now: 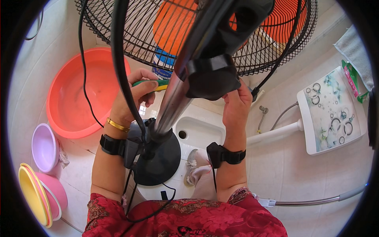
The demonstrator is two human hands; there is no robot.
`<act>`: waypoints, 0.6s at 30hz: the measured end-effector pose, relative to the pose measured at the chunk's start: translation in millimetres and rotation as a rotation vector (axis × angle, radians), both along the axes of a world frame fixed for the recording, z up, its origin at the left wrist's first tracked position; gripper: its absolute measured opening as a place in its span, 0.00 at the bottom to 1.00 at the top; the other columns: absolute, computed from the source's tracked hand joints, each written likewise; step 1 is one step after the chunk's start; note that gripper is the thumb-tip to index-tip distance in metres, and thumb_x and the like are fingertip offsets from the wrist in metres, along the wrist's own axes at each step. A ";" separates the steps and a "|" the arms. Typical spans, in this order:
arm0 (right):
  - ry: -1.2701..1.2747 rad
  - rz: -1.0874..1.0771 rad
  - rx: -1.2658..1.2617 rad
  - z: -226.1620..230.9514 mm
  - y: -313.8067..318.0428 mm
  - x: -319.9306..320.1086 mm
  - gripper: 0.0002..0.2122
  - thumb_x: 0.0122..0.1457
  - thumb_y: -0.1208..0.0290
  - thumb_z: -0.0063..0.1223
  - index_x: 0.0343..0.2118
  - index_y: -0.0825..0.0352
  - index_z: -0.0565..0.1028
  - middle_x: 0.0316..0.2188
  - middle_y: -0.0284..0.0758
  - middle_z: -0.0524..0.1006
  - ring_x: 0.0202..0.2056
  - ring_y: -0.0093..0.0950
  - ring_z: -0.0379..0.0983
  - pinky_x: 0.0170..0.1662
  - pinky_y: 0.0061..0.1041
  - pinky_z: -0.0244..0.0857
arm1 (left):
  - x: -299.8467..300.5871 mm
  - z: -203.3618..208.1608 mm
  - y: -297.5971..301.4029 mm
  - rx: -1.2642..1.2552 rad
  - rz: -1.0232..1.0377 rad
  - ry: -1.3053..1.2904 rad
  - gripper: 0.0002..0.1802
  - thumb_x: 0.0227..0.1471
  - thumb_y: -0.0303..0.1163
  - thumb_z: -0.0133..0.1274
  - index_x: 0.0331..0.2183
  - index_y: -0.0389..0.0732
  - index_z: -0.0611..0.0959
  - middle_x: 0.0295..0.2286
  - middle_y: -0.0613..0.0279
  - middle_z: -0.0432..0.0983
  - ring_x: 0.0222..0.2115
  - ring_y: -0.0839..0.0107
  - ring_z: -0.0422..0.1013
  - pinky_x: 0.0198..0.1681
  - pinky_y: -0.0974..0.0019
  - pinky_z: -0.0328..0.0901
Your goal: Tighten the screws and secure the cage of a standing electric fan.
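A standing fan rises in front of me, with a black wire grille (pixel 136 51), orange blades (pixel 173 27), a metal pole (pixel 169 106), a black knob (pixel 211 77) and a round black base (pixel 158 162). Left of the pole, my left hand (pixel 138 89) is closed on a flat green and yellow sponge (pixel 160 85), whose far end passes behind the pole. My right hand (pixel 237 104) is raised at the right side of the knob, its fingers bent together. The knob partly hides them, and what they grip cannot be made out.
On the left are a big red basin (pixel 79 98), a purple basin (pixel 43 146) and a pink bucket (pixel 57 193) beside yellow basins (pixel 29 193). A squat toilet (pixel 201 132) lies beyond the base. A patterned cistern (pixel 331 110) hangs right. Black cables (pixel 84 75) dangle around the fan.
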State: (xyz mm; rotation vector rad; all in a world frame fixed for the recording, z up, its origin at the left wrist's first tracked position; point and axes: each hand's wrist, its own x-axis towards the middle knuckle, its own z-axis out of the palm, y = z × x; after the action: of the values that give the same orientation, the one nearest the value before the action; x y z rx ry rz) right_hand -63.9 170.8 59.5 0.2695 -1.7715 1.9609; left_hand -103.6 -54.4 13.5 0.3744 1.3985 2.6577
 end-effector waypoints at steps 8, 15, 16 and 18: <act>0.022 -0.018 -0.042 -1.5 -3.0 -0.9 0.06 0.55 0.79 0.41 0.31 0.74 0.70 0.23 0.35 0.73 0.23 0.21 0.69 0.26 0.20 0.66 | 1.5 0.5 0.4 -0.352 0.179 0.250 0.12 0.42 0.29 0.57 0.31 0.36 0.75 0.21 0.68 0.70 0.19 0.84 0.62 0.19 0.80 0.56; 0.018 -0.017 -0.042 0.1 -0.7 -0.9 0.06 0.55 0.79 0.41 0.32 0.74 0.70 0.23 0.35 0.73 0.23 0.22 0.69 0.26 0.20 0.66 | 8.3 9.1 -1.5 -0.379 0.147 0.301 0.11 0.43 0.29 0.56 0.33 0.36 0.77 0.23 0.68 0.71 0.20 0.84 0.62 0.19 0.81 0.55; 0.019 -0.015 -0.044 0.2 -2.3 -1.1 0.06 0.55 0.79 0.41 0.31 0.74 0.70 0.23 0.35 0.73 0.23 0.22 0.69 0.26 0.20 0.66 | 8.6 8.3 -3.4 -0.381 0.150 0.300 0.11 0.43 0.29 0.56 0.33 0.36 0.77 0.23 0.68 0.71 0.20 0.84 0.62 0.19 0.81 0.55; 0.018 -0.010 -0.047 -0.1 -3.8 -1.4 0.06 0.54 0.79 0.41 0.31 0.74 0.70 0.23 0.35 0.73 0.23 0.22 0.69 0.25 0.20 0.66 | 8.6 5.3 -6.9 -0.296 0.068 0.235 0.11 0.44 0.29 0.55 0.33 0.36 0.78 0.21 0.68 0.70 0.19 0.84 0.62 0.18 0.81 0.55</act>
State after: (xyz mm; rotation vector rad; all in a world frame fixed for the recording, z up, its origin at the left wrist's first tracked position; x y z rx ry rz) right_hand -65.3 167.1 59.3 0.2614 -1.7100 1.9843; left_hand -95.1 -61.3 18.8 0.6297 1.8727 2.4654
